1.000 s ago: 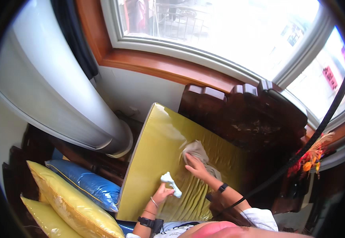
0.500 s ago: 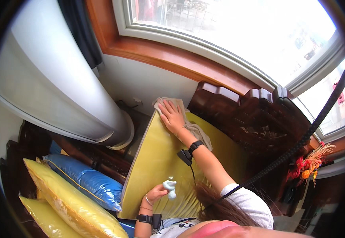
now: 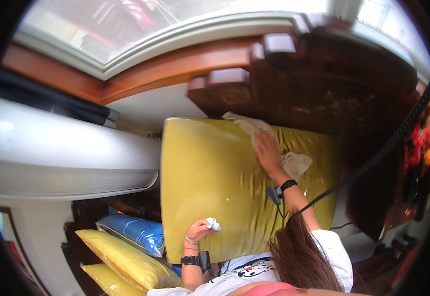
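Observation:
A large yellow seat cushion [image 3: 205, 167] with a shiny, wrinkled cover lies before me. My right hand [image 3: 268, 152] rests flat on a beige cloth [image 3: 247, 125] near the cushion's far edge, fingers stretched out. Part of the cloth trails out beside my wrist. Over the cushion's near left part, my left hand [image 3: 198, 231] is closed on a small crumpled pale-blue cloth [image 3: 213, 224]. Whether that hand touches the cushion I cannot tell.
Behind the cushion rises a dark carved wooden backrest [image 3: 313, 93], below a window. A white rounded column [image 3: 67, 153] stands left. Blue [image 3: 133, 233] and yellow pillows [image 3: 126, 256] are stacked near left. A black cable [image 3: 363, 170] crosses the right side; red-orange flowers [image 3: 420, 145] stand far right.
My view has turned. The right hand and beige cloth have moved from the cushion's far left corner rightward along its far edge. My left hand still holds the pale-blue cloth.

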`<state>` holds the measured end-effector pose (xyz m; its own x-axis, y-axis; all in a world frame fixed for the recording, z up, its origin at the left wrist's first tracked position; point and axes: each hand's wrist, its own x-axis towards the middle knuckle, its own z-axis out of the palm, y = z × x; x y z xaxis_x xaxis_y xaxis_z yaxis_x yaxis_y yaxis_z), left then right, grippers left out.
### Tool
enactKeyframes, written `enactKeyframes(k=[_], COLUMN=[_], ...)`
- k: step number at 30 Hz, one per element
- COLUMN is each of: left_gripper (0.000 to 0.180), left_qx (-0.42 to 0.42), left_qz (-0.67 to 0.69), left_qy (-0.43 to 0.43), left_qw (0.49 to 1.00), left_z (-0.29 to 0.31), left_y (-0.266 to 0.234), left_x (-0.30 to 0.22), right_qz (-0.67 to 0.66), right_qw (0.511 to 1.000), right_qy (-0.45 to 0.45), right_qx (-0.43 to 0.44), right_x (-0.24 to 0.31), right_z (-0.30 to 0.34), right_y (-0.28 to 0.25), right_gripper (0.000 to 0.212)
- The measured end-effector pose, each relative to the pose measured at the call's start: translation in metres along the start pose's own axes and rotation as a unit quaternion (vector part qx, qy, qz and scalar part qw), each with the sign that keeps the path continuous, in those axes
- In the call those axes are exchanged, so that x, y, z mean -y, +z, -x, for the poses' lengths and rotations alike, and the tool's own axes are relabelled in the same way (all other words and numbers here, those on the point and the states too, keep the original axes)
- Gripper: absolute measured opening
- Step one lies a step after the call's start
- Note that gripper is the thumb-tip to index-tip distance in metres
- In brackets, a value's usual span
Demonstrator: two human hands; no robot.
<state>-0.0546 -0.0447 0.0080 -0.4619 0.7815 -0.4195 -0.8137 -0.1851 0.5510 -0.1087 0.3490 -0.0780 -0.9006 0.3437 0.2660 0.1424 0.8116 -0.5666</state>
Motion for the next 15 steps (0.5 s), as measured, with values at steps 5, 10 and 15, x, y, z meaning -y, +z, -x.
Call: enactKeyframes(k=[5, 10, 15], left_gripper=[0.018, 0.019, 0.027], left_qx=[-0.037, -0.13, -0.08], left_qz=[-0.065, -0.047, -0.068], left_qy=[0.008, 0.057, 0.092], left_qw=[0.997, 0.989, 0.99], left_z=[0.025, 0.024, 0.023], left_y=[-0.005, -0.002, 0.003], left_x=[-0.009, 0.003, 0.007], right_qz=[0.091, 0.154, 0.223], right_qw=[0.987, 0.967, 0.899], right_qy=[0.106, 0.173, 0.372], right_qx=[-0.076, -0.104, -0.057], right_x=[-0.13, -0.3, -0.393], right_z=[0.065, 0.159, 0.275], right_y=[-0.022, -0.05, -0.083], right_gripper=[0.045, 0.045, 0.049])
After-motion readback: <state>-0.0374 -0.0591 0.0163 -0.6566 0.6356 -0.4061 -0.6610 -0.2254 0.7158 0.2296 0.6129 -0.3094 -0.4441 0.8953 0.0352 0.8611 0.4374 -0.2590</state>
